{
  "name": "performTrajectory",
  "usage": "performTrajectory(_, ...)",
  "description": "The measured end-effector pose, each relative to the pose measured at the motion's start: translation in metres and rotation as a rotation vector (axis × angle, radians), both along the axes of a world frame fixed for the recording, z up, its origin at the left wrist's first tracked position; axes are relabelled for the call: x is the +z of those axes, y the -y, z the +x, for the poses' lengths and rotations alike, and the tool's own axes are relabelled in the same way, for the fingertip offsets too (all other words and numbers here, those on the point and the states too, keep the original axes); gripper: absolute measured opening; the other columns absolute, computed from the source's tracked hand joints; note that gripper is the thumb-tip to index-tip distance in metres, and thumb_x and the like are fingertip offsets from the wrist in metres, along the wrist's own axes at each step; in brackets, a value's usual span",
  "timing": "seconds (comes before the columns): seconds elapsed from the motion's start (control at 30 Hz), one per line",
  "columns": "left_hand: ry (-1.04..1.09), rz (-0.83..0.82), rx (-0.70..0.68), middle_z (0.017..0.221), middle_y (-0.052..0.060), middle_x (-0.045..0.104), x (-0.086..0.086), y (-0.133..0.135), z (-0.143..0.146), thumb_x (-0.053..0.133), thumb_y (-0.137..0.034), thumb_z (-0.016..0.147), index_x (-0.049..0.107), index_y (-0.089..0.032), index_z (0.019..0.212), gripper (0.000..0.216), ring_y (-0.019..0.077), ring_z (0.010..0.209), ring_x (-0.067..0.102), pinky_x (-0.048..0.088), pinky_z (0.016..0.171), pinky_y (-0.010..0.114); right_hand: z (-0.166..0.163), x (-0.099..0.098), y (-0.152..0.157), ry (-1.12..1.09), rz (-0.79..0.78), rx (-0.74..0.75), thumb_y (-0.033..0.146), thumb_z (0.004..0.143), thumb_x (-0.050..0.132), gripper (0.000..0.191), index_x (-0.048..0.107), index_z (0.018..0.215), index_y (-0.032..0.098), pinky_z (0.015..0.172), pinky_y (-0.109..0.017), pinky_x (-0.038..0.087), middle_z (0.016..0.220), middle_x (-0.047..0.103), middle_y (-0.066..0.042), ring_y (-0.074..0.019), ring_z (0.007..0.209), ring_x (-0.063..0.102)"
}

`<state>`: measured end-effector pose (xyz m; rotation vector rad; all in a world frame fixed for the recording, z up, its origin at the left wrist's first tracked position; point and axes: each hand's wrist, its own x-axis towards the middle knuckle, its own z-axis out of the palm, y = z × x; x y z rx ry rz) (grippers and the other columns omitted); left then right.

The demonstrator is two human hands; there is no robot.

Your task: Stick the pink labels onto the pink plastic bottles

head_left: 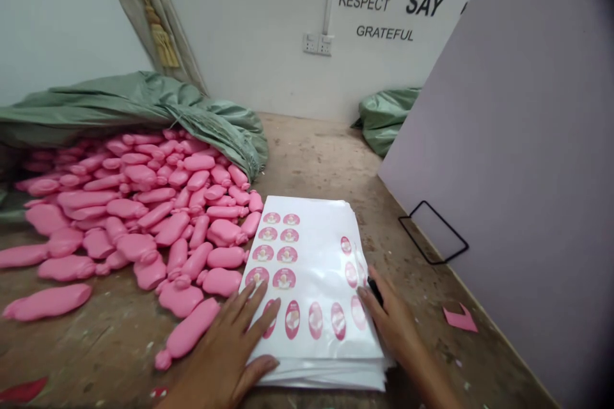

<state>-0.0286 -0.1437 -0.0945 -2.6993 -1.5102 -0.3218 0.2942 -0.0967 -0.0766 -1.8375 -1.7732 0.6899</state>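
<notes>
A stack of white sticker sheets [314, 255] lies on the brown table, its top sheet carrying several pink round and oval stickers. My left hand [230, 345] rests flat on the sheet's lower left corner, fingers spread, holding nothing. My right hand [391, 319] sits at the stack's right edge with fingertips touching the sheet edge; a small dark object [375, 291] shows by those fingers, and I cannot tell whether they hold it. A pink plastic bottle [189, 331] lies just left of my left hand.
A big pile of pink bottles [134, 211] spills from a green sack [144, 105] at the left. A pale board [522, 140] on a black wire stand [434, 233] leans at the right. Another green sack [388, 115] sits by the wall. A pink scrap [459, 318] lies nearby.
</notes>
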Motion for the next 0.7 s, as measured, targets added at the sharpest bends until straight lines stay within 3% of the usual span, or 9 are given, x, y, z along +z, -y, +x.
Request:
performTrajectory(0.2,0.061,0.062,0.071,0.151,0.005,0.026,0.003,0.012,0.017,0.044,-0.060,0.083,0.027,-0.034,0.143,0.068,0.0319,0.136,0.026,0.028,0.107,0.050,-0.002,-0.006,0.013,-0.159,-0.059,-0.100,0.052,0.087,0.037,0.067,0.044,0.134,0.006,0.107,-0.040,0.032,0.138,0.047,-0.017,-0.0267,0.128,0.042)
performTrajectory(0.47,0.059,-0.017,0.027,0.153,0.009,0.020,0.005,0.017,0.018,0.044,-0.060,0.083,0.022,-0.030,0.145,0.072,0.0347,0.138,0.020,0.027,0.106,0.053,0.002,-0.019,0.016,0.010,-0.097,-0.036,0.055,0.087,0.032,0.070,0.042,0.136,0.006,0.107,-0.042,0.029,0.140,0.043,-0.018,-0.0291,0.130,0.038)
performTrajectory(0.6,0.056,-0.146,0.063,0.153,0.011,0.019,0.014,0.021,0.023,0.038,-0.061,0.086,0.024,-0.027,0.145,0.070,0.0339,0.139,0.016,0.021,0.107,0.057,0.019,-0.008,0.009,0.120,-0.012,-0.013,0.053,0.085,0.031,0.067,0.049,0.129,0.005,0.104,-0.047,0.032,0.132,0.049,-0.022,-0.0338,0.122,0.045)
performTrajectory(0.7,0.073,-0.237,0.089,0.153,0.011,0.018,0.023,0.022,0.031,0.035,-0.063,0.086,0.027,-0.026,0.144,0.069,0.0326,0.140,0.012,0.018,0.109,0.056,0.019,0.012,0.008,0.082,0.046,-0.078,0.052,0.087,0.032,0.058,0.048,0.128,0.014,0.093,-0.046,0.041,0.119,0.058,-0.018,-0.0307,0.108,0.055)
